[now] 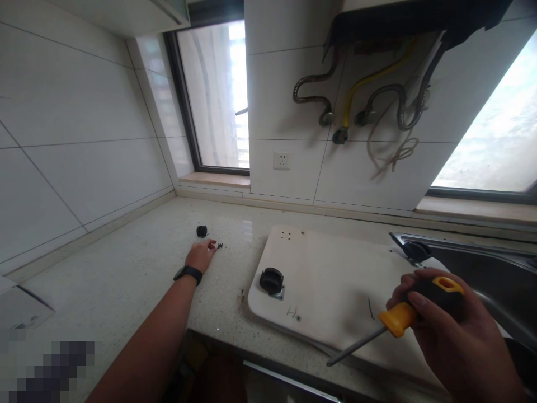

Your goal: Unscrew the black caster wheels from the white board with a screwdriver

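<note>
My left hand [200, 256], wearing a dark watch, rests on the countertop with its fingers curled together at a small pile of dark screws [220, 246]. What is between those fingertips is too small to make out. Just behind it lies a loose black caster [202, 231]. My right hand [444, 330] is wrapped round a yellow and black screwdriver [396, 319], its shaft pointing down and left above a white board [331, 274]. One black caster [271, 281] stands on the board's near left corner, another [417, 252] at its far right. Screw holes show at the far left corner.
To the right is a steel sink [482, 280], partly overlapped by the board. Pipes and a yellow hose [356, 84] hang from an appliance on the tiled wall, above the pale countertop [138, 257]. A white box-like object [25, 308] sits at far left.
</note>
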`<state>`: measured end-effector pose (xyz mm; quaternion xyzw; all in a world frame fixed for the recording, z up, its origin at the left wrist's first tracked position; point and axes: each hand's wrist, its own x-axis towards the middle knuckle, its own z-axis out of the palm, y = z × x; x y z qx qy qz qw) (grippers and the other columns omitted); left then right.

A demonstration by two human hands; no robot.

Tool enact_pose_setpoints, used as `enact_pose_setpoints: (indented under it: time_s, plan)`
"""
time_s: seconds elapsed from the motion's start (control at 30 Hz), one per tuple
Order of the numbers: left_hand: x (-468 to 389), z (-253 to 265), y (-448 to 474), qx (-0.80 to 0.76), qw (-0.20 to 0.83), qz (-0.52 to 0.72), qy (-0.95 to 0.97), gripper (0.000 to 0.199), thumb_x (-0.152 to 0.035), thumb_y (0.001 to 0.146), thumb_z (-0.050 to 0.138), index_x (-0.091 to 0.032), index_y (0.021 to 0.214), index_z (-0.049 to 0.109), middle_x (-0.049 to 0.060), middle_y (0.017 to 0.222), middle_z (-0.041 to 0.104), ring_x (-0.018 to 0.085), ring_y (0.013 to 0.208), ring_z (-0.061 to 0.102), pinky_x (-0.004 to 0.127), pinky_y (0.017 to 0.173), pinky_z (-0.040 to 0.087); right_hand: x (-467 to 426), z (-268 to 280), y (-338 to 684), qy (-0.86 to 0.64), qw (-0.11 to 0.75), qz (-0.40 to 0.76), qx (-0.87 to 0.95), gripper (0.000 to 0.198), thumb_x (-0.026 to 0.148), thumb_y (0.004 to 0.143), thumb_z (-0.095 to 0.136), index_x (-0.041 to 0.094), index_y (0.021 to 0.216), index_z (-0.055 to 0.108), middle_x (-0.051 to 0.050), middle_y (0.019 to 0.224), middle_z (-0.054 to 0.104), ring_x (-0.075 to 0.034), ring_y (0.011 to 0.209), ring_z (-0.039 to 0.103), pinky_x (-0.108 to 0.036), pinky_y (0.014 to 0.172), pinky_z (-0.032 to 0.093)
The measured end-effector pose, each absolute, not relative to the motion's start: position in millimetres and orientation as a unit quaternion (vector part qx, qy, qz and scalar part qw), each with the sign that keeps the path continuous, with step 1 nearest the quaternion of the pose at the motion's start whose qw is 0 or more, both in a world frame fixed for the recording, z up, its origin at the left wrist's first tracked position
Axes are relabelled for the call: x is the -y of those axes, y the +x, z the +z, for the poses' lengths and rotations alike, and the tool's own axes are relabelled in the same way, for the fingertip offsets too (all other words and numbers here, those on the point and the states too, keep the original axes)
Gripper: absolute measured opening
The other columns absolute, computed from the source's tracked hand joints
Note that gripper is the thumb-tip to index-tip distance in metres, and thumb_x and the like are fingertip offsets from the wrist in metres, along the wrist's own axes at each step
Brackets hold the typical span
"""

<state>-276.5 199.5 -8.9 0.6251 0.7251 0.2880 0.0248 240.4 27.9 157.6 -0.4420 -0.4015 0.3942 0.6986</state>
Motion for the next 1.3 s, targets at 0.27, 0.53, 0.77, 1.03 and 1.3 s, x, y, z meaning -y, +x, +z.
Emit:
enact_pose_setpoints:
  time_s: [0.27,0.53,0.77,1.03,1.3]
  plan:
    - [-188.0,-1.3,-271.5,-0.717,-0.020,0.253,0.649,0.024,-0.028,0.090,0.063,-0.023,0.108,0.079,0.008,0.097,0.078,0.031,0.104,0.067,0.042,0.099,0.051,-32.2,147.2,237.8,-0.455,0.698,0.399,0.383,0.048,0.036,0.059,0.094,0.031,0.100,0.069,-0.001,0.094,0.064,-0.018,0.074,0.065,-0.024,0.058,0.061]
    - [-183.5,1.0,-267.7,-0.709,-0.047,0.237,0.662,0.020,-0.032,0.092,0.064,-0.025,0.098,0.082,0.011,0.099,0.077,0.032,0.105,0.065,0.042,0.097,0.050,-39.5,132.8,237.6,-0.469,0.690,0.410,0.369,0.049,0.039,0.057,0.096,0.031,0.098,0.069,0.000,0.095,0.066,-0.018,0.076,0.066,-0.024,0.060,0.061]
    - [-182.0,1.4,-269.3,-0.713,-0.059,0.223,0.662,0.023,-0.033,0.093,0.062,-0.025,0.102,0.083,0.010,0.098,0.076,0.031,0.104,0.065,0.040,0.095,0.050,-42.0,127.5,235.2,-0.496,0.686,0.417,0.331,0.058,0.041,0.048,0.099,0.030,0.097,0.070,-0.001,0.096,0.066,-0.017,0.078,0.066,-0.019,0.060,0.060]
    - [-182.0,-0.2,-269.9,-0.716,-0.062,0.215,0.662,0.025,-0.034,0.094,0.060,-0.026,0.100,0.083,0.010,0.099,0.076,0.031,0.104,0.064,0.039,0.094,0.050,-42.1,125.6,234.1,-0.503,0.680,0.416,0.335,0.059,0.041,0.046,0.099,0.030,0.096,0.069,-0.001,0.095,0.066,-0.017,0.077,0.065,-0.018,0.059,0.060]
    - [-181.1,1.5,-271.5,-0.717,-0.065,0.215,0.660,0.029,-0.034,0.095,0.058,-0.025,0.104,0.084,0.012,0.101,0.076,0.031,0.105,0.063,0.041,0.100,0.049,-41.3,120.5,235.4,-0.505,0.681,0.404,0.342,0.059,0.041,0.048,0.098,0.031,0.098,0.069,-0.002,0.097,0.067,-0.017,0.079,0.066,-0.016,0.058,0.058]
